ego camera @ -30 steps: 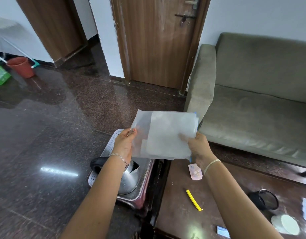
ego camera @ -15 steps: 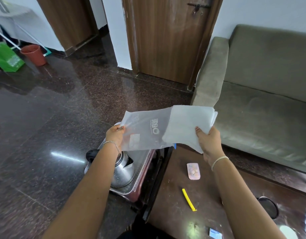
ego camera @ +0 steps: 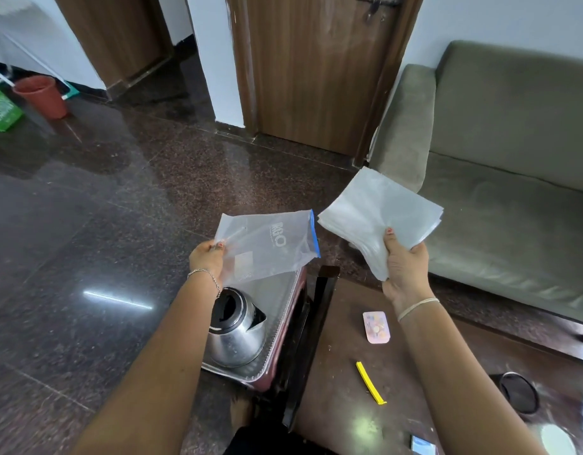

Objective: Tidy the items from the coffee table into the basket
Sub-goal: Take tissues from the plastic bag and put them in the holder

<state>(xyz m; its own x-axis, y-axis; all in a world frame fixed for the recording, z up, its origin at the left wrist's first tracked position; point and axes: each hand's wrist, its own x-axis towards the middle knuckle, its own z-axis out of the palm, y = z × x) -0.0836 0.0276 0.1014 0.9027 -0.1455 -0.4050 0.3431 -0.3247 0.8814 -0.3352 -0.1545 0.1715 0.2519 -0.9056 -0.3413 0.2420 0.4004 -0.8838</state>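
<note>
My left hand (ego camera: 207,259) pinches a single clear zip bag (ego camera: 267,246) with a blue strip, held above the basket (ego camera: 285,302). The basket is a white perforated tray on the floor, left of the coffee table, and a steel kettle (ego camera: 235,330) stands in it. My right hand (ego camera: 403,269) grips a stack of clear plastic bags (ego camera: 380,213), raised over the table's far left corner. On the brown coffee table (ego camera: 342,382) lie a pink pill strip (ego camera: 377,326), a yellow clip (ego camera: 370,382) and a round black lid (ego camera: 519,392).
A grey-green sofa (ego camera: 506,165) runs along the right, just behind the table. A wooden door (ego camera: 316,67) is straight ahead. A red bucket (ego camera: 42,96) and a green bag (ego camera: 1,110) stand far left on the dark polished floor (ego camera: 86,224).
The hands have drawn apart: the left pulled one zip bag off the stack and leftward over the basket, while the right carried the stack to the right.
</note>
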